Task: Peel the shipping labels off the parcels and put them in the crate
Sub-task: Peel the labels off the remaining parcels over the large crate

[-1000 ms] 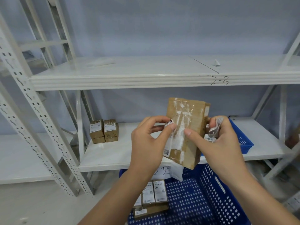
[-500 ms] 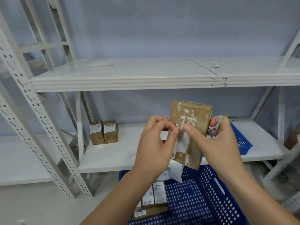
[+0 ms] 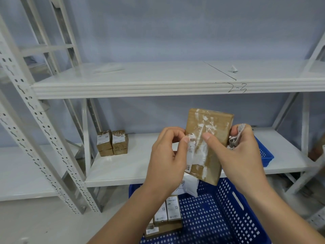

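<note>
Peeled further off the cardboard parcel [image 3: 211, 120], the shipping label [image 3: 190, 155] is pinched by the left hand [image 3: 165, 159]; the right hand [image 3: 242, 155] grips the parcel. Label looks nearly free.

I'm facing a white rack [image 3: 58, 147] — its lower shelf [image 3: 133, 166] is carrying small labelled boxes [image 3: 112, 142] at left and a blue basket [image 3: 265, 154] at right; a paper scrap [image 3: 233, 69] is lying on the upper shelf [image 3: 140, 80].

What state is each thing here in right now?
Brown cardboard parcel: held up, slightly tilted.
White shipping label: partly peeled, left edge lifted.
Left hand: pinches the label.
Right hand: grips the parcel and crumpled label scraps.
Blue perforated plastic crate: holds labelled parcels.
Small brown boxes on shelf: stacked, labels on.
</note>
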